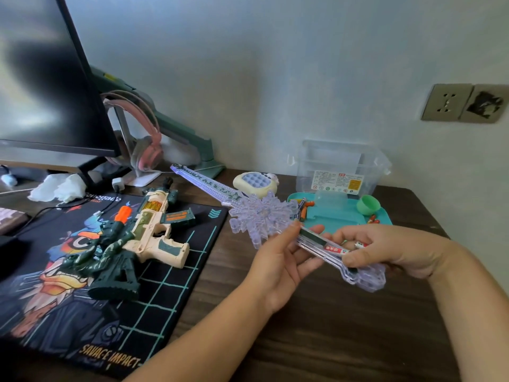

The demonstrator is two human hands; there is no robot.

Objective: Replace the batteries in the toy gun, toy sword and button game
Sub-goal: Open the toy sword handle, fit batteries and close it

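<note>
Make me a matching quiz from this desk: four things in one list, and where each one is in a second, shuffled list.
Things:
1 toy gun
2 toy sword
3 button game
4 green cup

Places:
A on the teal tray
B held by the left hand and right hand
C on the black mat
D on the desk, behind the sword

Pairs: 1-C, 2-B, 3-D, 4-A

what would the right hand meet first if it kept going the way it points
Most likely the toy sword's handle: the right hand, pinching a battery, points left straight at it, with the left hand gripping it just beyond. Depth is hard to judge.
</note>
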